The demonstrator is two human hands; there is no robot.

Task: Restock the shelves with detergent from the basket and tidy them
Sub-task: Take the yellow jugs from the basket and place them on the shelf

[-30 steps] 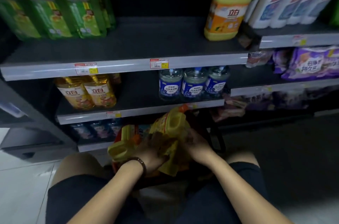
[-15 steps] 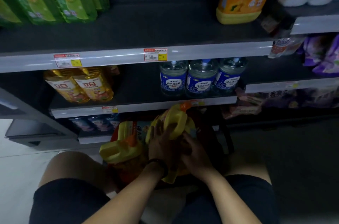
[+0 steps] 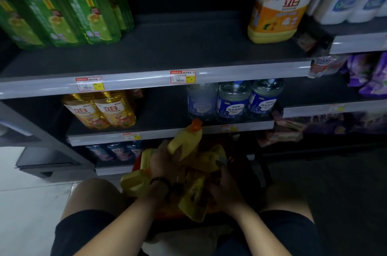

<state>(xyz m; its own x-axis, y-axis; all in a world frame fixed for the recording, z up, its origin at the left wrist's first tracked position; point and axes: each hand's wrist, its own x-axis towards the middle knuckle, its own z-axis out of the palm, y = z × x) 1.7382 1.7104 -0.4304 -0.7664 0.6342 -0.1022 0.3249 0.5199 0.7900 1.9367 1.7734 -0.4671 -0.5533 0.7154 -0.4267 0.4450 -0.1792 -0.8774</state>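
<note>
Two hands are working at one yellow jug [image 3: 187, 140] of detergent, which is tilting over the red basket [image 3: 137, 164] on the floor in front of the crouching person, its orange cap [image 3: 196, 125] pointing up toward the middle shelf [image 3: 167, 133]. The left hand [image 3: 162, 163], wearing a dark wristband [image 3: 159, 181], is curling its fingers round the jug's handle near the top. The right hand [image 3: 224, 184] is clasping the lower body from the other side. In the dim light the jug's base is hidden, so whether it is clear of the basket is hard to say. Beside it a second yellow jug [image 3: 134, 182] is lying in the basket. Golden bottles [image 3: 100, 109] and blue-labelled clear bottles [image 3: 232, 102] are standing on the middle shelf. On the upper shelf [image 3: 167, 52], green bottles [image 3: 62, 4] are standing at the left and a big yellow-and-orange jug [image 3: 280, 4] at the right, well apart.
</note>
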